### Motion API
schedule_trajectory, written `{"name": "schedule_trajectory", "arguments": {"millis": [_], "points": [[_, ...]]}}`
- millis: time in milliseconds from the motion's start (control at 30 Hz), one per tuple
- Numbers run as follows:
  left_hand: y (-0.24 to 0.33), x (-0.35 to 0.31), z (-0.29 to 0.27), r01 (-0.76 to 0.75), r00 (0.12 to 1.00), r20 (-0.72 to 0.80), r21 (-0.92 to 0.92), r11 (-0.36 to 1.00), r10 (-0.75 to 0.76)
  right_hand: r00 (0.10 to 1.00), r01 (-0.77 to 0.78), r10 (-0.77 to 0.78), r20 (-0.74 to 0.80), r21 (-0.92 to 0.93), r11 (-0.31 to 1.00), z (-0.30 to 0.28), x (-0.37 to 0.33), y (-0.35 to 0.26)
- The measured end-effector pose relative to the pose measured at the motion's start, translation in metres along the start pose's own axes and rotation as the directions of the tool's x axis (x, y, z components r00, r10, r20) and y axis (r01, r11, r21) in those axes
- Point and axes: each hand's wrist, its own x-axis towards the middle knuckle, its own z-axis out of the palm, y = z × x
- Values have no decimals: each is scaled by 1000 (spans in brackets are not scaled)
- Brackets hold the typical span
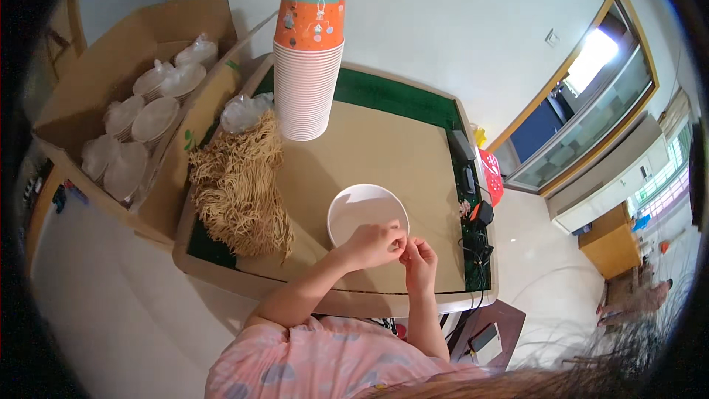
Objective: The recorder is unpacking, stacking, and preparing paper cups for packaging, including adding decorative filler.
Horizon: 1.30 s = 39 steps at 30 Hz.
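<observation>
A white paper tub (362, 210) stands on the tan board, its open mouth facing up. At its near right rim, my left hand (375, 244) is closed, with the fingers curled in. Close beside it, my right hand (419, 258) is pinched, thumb and finger meeting near the left fingertips. Whatever lies between the fingers is too small to make out. Left of the tub lies a heap of thin tan cords (240, 188). Behind it rises a tall nested stack of paper tubs (306, 89), the top one orange with a teal band.
A large cardboard box (210, 103) at the left holds several plastic-wrapped stacks of white tubs (155, 120). Crumpled clear plastic (246, 112) sits behind the cords. Black cables and adapters (480, 218) run along the table's right edge. A phone (484, 336) lies below at the right.
</observation>
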Motion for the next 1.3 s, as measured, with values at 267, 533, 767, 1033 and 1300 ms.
{"name": "schedule_trajectory", "arguments": {"millis": [267,533,767,1033,1300], "points": [[-8,0,3,-28,996,-83,-44,999,24,999,-52,52,10,79,995,6,0,-7],[-11,1,6,32,991,-130,-76,997,-42,988,145,-126,94,-226,963,5,-4,-11],[-10,1,5,7,988,-153,-73,997,-18,983,168,-181,-25,-269,948,4,-5,-5],[-10,1,4,-20,994,-106,-79,997,11,986,139,-154,-61,-198,970,7,2,-4],[-9,-1,4,29,995,-88,-95,995,-38,998,27,-18,57,-167,986,-2,-2,-6]]}}
